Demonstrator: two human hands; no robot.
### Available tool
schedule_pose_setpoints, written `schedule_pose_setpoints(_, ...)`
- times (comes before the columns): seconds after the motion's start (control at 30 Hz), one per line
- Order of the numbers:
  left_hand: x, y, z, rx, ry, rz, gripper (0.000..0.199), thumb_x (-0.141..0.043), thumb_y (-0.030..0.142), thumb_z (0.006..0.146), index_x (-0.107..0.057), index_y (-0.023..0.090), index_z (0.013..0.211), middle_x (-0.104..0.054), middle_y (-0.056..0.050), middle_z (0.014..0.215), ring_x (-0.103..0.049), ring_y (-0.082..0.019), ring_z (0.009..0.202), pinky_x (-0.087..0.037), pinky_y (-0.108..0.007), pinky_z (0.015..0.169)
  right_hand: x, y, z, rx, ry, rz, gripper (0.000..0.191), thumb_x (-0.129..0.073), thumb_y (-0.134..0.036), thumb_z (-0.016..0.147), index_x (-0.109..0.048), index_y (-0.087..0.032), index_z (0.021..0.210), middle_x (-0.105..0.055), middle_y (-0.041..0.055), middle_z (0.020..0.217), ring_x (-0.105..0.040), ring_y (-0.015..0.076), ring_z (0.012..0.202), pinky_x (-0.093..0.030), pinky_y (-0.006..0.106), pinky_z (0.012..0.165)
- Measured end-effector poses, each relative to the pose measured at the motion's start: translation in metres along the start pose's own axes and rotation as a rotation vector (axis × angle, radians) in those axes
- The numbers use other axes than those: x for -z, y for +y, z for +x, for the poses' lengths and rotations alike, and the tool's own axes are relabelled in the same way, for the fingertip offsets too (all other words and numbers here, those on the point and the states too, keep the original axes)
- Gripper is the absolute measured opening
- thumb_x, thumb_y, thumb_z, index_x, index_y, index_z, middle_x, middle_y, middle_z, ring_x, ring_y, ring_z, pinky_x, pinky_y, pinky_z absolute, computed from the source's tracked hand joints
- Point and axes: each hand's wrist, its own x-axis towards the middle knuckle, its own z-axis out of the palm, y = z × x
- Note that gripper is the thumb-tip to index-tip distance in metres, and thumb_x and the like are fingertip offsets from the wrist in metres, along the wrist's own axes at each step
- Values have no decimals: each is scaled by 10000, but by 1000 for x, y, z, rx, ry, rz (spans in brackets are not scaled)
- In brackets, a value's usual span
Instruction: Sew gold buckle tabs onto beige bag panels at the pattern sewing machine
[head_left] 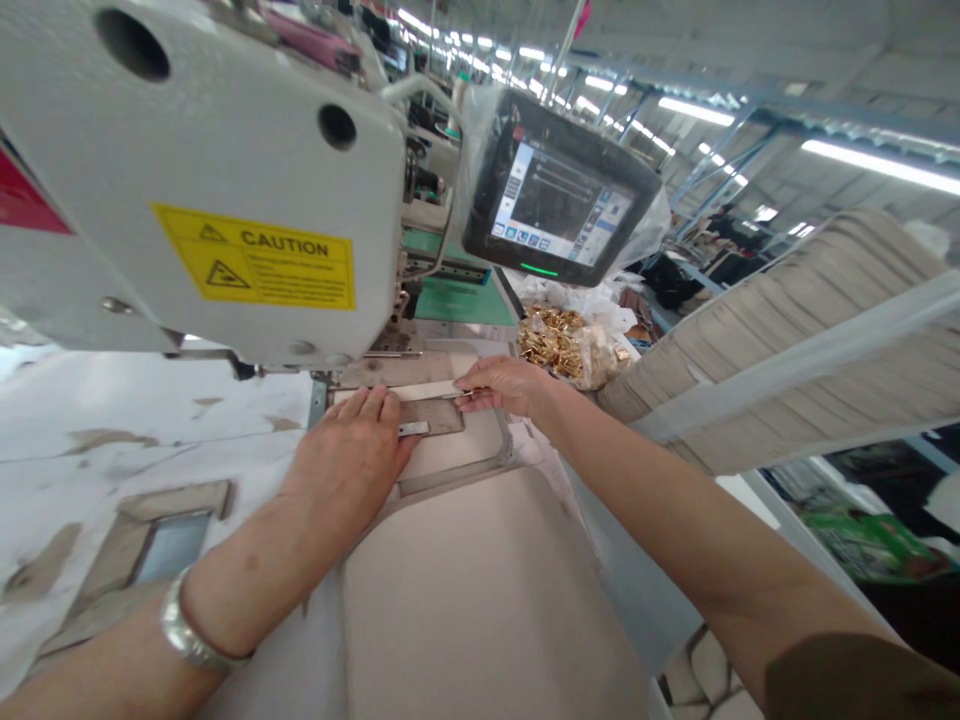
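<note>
A narrow cream fabric strip lies across the sewing machine's clamp plate. My left hand presses its left part down, with bent fingers held together on it. Beside my left thumb a small silver metal piece sticks out; its other end is hidden. At the strip's right end, the thumb and fingers of my right hand pinch it, and a small shiny bit shows at the fingertips, too small to name. Below the strip sits a brownish flat plate. A large cream panel spreads toward me.
The grey machine head, with a yellow caution label, overhangs on the left. A control screen stands behind. Gold metal fittings are heaped at the right. Bundled beige pieces rise beside my right arm. A worn cut-out template lies left.
</note>
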Motion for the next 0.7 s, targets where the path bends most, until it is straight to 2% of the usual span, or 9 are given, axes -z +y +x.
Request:
schedule_pose_setpoints(0.1,0,0,0,-5,20,-7,351,-516,288,887,-577,51,1138,-633,-227,1206,-577,-344,1159,-477,-460,962,-2,-1,0,10,22,-77,254,-631,38,813,-515,-117,648,-577,-7,473,-620,108,480,-598,215,569)
schedule_pose_setpoints(0.27,0,1,0,3,5,-4,361,-522,295,885,-574,53,1147,-624,-226,1228,-563,-345,1187,-470,-458,979,-3,-1,0,20,41,-108,258,-619,27,824,-522,-111,629,-579,5,459,-605,97,468,-590,198,552)
schedule_pose_setpoints(0.4,-1,0,0,2,22,13,383,-533,300,887,-567,45,1171,-615,-234,1249,-565,-345,1187,-469,-455,985,-4,3,2,56,60,-124,274,-707,-10,778,-518,-121,614,-583,2,466,-601,97,457,-573,185,515)
schedule_pose_setpoints(0.57,-1,1,1,24,6,38,402,-552,304,886,-578,39,1188,-602,-239,1289,-573,-350,1195,-477,-466,988,-7,8,3,104,156,-335,299,-755,-79,751,-497,-145,617,-489,-56,373,-489,67,344,-497,157,383)
schedule_pose_setpoints(0.63,-3,5,5,-27,6,27,417,-554,275,886,-564,32,1224,-598,-234,1307,-573,-332,1207,-473,-450,1007,-8,8,1,99,144,-410,298,-747,-105,764,-494,-151,612,-480,-60,366,-462,69,314,-460,160,337)
schedule_pose_setpoints(0.7,-7,11,13,-134,9,-9,425,-550,244,889,-541,48,1266,-601,-205,1320,-565,-293,1231,-456,-413,1041,-8,7,-1,78,106,-438,281,-707,-119,800,-499,-151,614,-514,-43,389,-477,76,314,-452,167,333)
